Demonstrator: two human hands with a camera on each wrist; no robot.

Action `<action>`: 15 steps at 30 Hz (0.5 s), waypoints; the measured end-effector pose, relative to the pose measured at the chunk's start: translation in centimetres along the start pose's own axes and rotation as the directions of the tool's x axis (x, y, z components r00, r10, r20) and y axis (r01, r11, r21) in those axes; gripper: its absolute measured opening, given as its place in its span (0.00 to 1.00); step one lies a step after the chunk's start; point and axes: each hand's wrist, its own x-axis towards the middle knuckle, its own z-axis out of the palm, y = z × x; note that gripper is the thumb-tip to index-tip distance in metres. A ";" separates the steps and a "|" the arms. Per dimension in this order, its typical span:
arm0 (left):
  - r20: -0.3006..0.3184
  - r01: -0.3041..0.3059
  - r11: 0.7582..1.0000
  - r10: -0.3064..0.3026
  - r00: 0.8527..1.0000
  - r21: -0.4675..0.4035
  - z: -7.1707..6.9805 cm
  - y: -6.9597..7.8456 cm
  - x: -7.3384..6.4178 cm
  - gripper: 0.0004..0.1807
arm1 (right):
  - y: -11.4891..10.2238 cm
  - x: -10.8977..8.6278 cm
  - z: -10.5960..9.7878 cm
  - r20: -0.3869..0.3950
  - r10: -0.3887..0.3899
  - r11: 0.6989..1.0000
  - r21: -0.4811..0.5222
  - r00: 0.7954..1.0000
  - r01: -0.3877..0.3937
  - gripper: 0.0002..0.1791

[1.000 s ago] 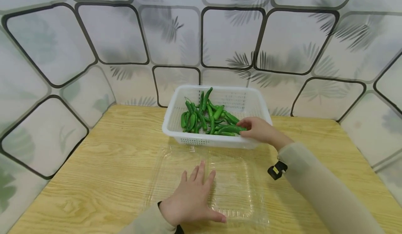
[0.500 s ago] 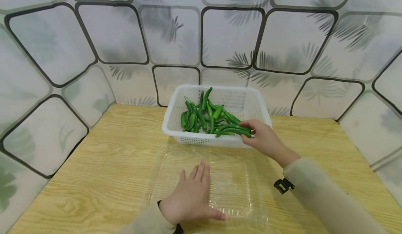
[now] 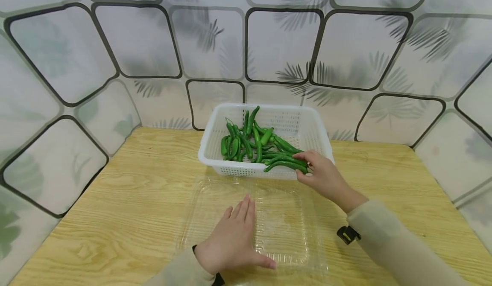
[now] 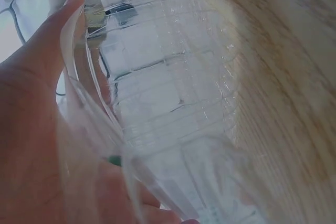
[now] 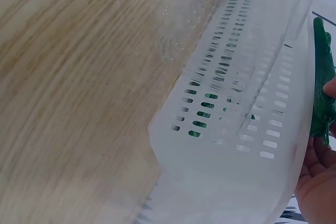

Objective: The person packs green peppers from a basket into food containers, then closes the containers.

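The work looks to be at an early point: one small bunch of long green peppers [image 3: 286, 163] is in the grip of the right hand [image 3: 323, 177], held at the near rim of the white perforated plastic basket [image 3: 230, 166]. Thumb and fingers pinch the bunch by its right-hand ends; at least two peppers are in it, but the exact count cannot be told. Whether they touch the rim is unclear.

The basket stands by the far edge of the yellow wood-grain tabletop [image 3: 127, 200], about midway between its two far corners. Most of the other green peppers [image 3: 256, 143] lie in the basket's left half and along its near side, so much is left there.

Between the basket and the tabletop's near edge lies a clear, ribbed plastic container [image 3: 284, 222]; no pepper shows inside it, so nothing seems to have been placed there yet. The left hand [image 3: 232, 243] lies over its left part, fingers straight and thumb held out to the side, grasping nothing; how firmly it presses cannot be told.
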 end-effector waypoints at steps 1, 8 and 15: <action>-0.002 -0.001 1.000 0.001 1.000 0.004 0.0 0.0 0.0 0.72 | 0.0 -0.1 0.0 -0.003 -0.007 1.000 -0.003 1.000 0.007 0.19; -0.005 0.004 1.000 -0.005 1.000 -0.012 0.0 0.1 -0.2 0.72 | 0.1 -0.5 0.1 -0.029 -0.060 0.998 0.003 0.998 0.060 0.20; -0.012 0.014 0.999 -0.015 1.000 -0.036 0.2 0.2 -0.3 0.72 | 0.1 -1.1 0.4 -0.055 -0.134 0.991 -0.034 0.989 0.132 0.20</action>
